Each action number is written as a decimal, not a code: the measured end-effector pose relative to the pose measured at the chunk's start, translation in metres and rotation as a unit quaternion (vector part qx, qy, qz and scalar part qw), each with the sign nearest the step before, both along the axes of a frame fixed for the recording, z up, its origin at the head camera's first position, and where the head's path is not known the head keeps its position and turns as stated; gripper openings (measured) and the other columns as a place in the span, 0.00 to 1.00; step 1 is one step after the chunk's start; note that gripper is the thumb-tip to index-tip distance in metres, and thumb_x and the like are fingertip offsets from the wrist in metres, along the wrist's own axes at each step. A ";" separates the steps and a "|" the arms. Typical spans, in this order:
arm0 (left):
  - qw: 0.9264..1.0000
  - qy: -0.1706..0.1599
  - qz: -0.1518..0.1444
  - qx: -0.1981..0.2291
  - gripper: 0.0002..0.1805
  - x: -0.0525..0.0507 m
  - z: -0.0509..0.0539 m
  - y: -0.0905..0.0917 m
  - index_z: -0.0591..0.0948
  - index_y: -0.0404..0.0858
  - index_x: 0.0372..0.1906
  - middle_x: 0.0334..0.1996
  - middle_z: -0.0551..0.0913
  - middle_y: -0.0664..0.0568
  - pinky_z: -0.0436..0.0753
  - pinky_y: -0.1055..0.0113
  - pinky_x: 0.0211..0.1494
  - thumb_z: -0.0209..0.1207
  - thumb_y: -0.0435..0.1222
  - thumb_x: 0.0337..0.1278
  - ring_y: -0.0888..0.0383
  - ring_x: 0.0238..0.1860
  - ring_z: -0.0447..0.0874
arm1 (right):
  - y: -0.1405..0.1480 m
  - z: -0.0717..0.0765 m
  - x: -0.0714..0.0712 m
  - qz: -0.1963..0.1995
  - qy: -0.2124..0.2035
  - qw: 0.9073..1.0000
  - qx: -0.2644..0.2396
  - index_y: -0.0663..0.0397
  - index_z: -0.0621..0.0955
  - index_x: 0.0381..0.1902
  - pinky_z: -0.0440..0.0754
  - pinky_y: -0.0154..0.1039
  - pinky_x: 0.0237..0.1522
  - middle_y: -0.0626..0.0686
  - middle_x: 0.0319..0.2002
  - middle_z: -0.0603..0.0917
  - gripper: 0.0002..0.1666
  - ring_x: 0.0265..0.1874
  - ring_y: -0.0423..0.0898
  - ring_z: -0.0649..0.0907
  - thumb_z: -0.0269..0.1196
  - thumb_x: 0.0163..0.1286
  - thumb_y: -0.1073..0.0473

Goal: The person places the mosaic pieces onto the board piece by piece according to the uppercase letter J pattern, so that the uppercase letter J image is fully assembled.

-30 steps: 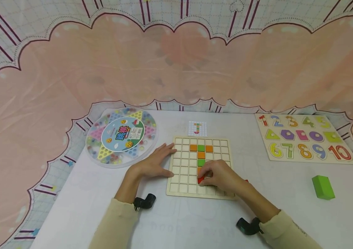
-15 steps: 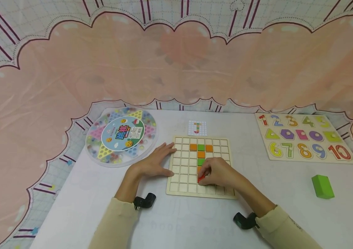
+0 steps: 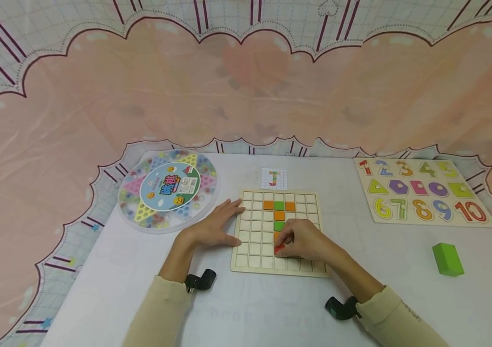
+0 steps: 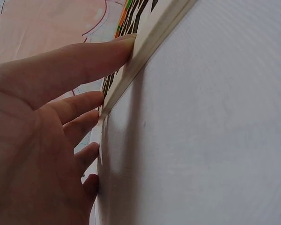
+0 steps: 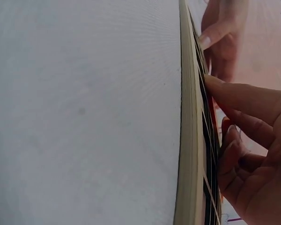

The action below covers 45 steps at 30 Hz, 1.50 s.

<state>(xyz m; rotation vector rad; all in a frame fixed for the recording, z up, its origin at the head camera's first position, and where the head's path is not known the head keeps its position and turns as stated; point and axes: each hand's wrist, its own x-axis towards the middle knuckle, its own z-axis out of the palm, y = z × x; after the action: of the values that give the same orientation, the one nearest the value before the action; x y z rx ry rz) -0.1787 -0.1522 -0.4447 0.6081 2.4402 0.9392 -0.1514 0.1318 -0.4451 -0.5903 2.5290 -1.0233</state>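
Observation:
A wooden grid board (image 3: 254, 249) lies on the white table. Orange tiles (image 3: 290, 206) and green tiles (image 3: 279, 206) fill some of its cells in a T-like pattern. My right hand (image 3: 306, 239) pinches a small red tile (image 3: 278, 248) between thumb and fingers, at the lower end of the column; its full shape is hidden. With fingers spread, my left hand (image 3: 211, 227) touches the board's left edge. In the left wrist view, the thumb (image 4: 98, 58) rests on the board's rim (image 4: 154, 42).
A small pattern card (image 3: 274, 179) lies behind the board. To the left is a round marble game box (image 3: 169, 187). A number puzzle board (image 3: 423, 190) sits at the right, with a green block (image 3: 447, 259) in front of it.
My right wrist and forearm have shifted slightly left and up, while the fingers stay at the red tile. A red bit seen by the right wrist earlier is out of sight. My left hand stays put.

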 end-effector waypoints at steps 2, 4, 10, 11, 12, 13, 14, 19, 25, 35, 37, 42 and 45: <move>1.000 0.000 -0.001 0.001 0.47 0.000 0.000 0.000 0.63 0.39 0.77 0.85 0.48 0.48 0.44 0.39 0.85 0.71 0.39 0.51 0.43 0.86 0.33 | 0.001 0.002 0.001 0.003 0.002 1.000 0.002 0.46 0.90 0.29 0.77 0.29 0.35 0.44 0.33 0.84 0.08 0.34 0.41 0.77 0.81 0.51 0.57; 1.000 0.000 -0.003 0.002 0.47 -0.001 -0.001 -0.001 0.63 0.39 0.77 0.85 0.48 0.48 0.44 0.39 0.85 0.71 0.39 0.51 0.43 0.86 0.33 | 0.003 0.004 0.002 0.009 0.008 1.000 0.003 0.44 0.90 0.30 0.76 0.29 0.35 0.44 0.34 0.83 0.10 0.35 0.41 0.77 0.81 0.50 0.55; 1.000 0.001 -0.008 0.000 0.47 -0.002 -0.002 0.000 0.63 0.38 0.78 0.85 0.48 0.47 0.44 0.39 0.85 0.71 0.39 0.51 0.42 0.86 0.33 | 0.022 0.016 0.003 0.013 0.028 0.999 0.016 0.40 0.88 0.41 0.76 0.32 0.40 0.45 0.39 0.84 0.21 0.39 0.44 0.77 0.82 0.49 0.48; 1.000 0.002 -0.008 -0.001 0.47 -0.003 -0.002 0.000 0.63 0.38 0.78 0.85 0.48 0.47 0.44 0.39 0.85 0.71 0.39 0.51 0.42 0.86 0.33 | 0.026 0.018 0.004 0.012 0.027 0.999 0.018 0.41 0.88 0.44 0.77 0.34 0.42 0.45 0.41 0.84 0.23 0.41 0.44 0.77 0.82 0.49 0.47; 1.000 0.001 -0.007 -0.003 0.47 -0.003 -0.002 0.000 0.63 0.38 0.78 0.85 0.47 0.47 0.44 0.40 0.86 0.71 0.39 0.52 0.43 0.86 0.33 | 0.031 0.020 0.004 0.009 0.025 0.999 0.020 0.41 0.87 0.46 0.77 0.35 0.44 0.45 0.43 0.84 0.25 0.43 0.45 0.78 0.81 0.50 0.48; 1.000 0.000 -0.005 -0.004 0.47 -0.003 -0.002 0.000 0.63 0.39 0.78 0.85 0.47 0.48 0.44 0.40 0.86 0.71 0.39 0.52 0.43 0.86 0.33 | 0.036 0.023 0.005 0.006 0.022 0.999 0.023 0.42 0.86 0.49 0.78 0.37 0.45 0.46 0.46 0.84 0.27 0.45 0.46 0.78 0.81 0.51 0.48; 1.000 -0.001 -0.003 -0.003 0.47 -0.003 -0.002 0.000 0.63 0.38 0.78 0.85 0.47 0.48 0.44 0.40 0.85 0.71 0.39 0.52 0.43 0.86 0.33 | 0.041 0.025 0.006 0.004 0.019 1.000 0.025 0.43 0.86 0.51 0.78 0.38 0.47 0.47 0.48 0.84 0.28 0.47 0.47 0.78 0.81 0.51 0.48; 1.000 -0.008 -0.001 0.002 0.48 -0.001 -0.001 0.000 0.63 0.38 0.78 0.85 0.47 0.48 0.44 0.40 0.86 0.72 0.39 0.51 0.43 0.86 0.33 | 0.072 0.031 0.011 -0.017 0.007 0.999 0.027 0.46 0.82 0.57 0.79 0.40 0.47 0.51 0.55 0.82 0.34 0.53 0.50 0.78 0.79 0.53 0.47; 1.000 -0.002 -0.003 0.004 0.48 0.000 0.000 -0.001 0.64 0.38 0.77 0.85 0.48 0.47 0.44 0.40 0.86 0.71 0.40 0.50 0.42 0.86 0.34 | 0.107 0.032 0.023 -0.047 -0.006 0.998 0.041 0.45 0.81 0.58 0.79 0.39 0.50 0.50 0.57 0.83 0.35 0.56 0.50 0.77 0.79 0.53 0.46; 1.000 -0.006 0.004 0.004 0.48 0.000 0.002 -0.001 0.64 0.39 0.78 0.85 0.47 0.49 0.44 0.40 0.86 0.71 0.40 0.51 0.43 0.86 0.34 | 0.142 0.014 0.033 -0.056 0.013 0.998 0.027 0.42 0.83 0.54 0.78 0.31 0.47 0.45 0.52 0.86 0.31 0.48 0.40 0.78 0.80 0.51 0.45; 1.000 -0.011 0.006 0.004 0.48 0.001 0.003 0.000 0.63 0.39 0.78 0.85 0.47 0.50 0.44 0.41 0.86 0.71 0.40 0.51 0.44 0.86 0.33 | 0.143 0.010 0.032 -0.054 0.008 0.998 0.026 0.40 0.83 0.53 0.77 0.30 0.47 0.45 0.52 0.86 0.30 0.47 0.37 0.77 0.79 0.52 0.45; 1.000 -0.010 0.005 0.006 0.48 0.001 0.003 0.000 0.63 0.40 0.78 0.85 0.47 0.50 0.44 0.41 0.86 0.71 0.40 0.51 0.44 0.86 0.33 | 0.143 0.003 0.031 -0.050 0.006 0.998 0.024 0.39 0.85 0.51 0.77 0.27 0.49 0.44 0.52 0.86 0.26 0.47 0.35 0.77 0.79 0.53 0.49; 1.000 -0.008 0.006 0.003 0.48 0.001 0.003 0.000 0.64 0.40 0.78 0.85 0.47 0.50 0.44 0.40 0.86 0.71 0.40 0.51 0.44 0.86 0.33 | 0.142 0.000 0.030 -0.045 0.017 0.999 0.016 0.39 0.85 0.49 0.77 0.25 0.51 0.43 0.50 0.86 0.24 0.47 0.34 0.78 0.79 0.53 0.52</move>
<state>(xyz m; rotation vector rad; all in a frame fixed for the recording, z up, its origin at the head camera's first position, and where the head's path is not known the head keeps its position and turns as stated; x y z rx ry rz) -0.1779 -0.1518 -0.4413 0.5877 2.4302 0.9538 -0.1215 0.2735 -0.4448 -0.4923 2.6181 -1.0096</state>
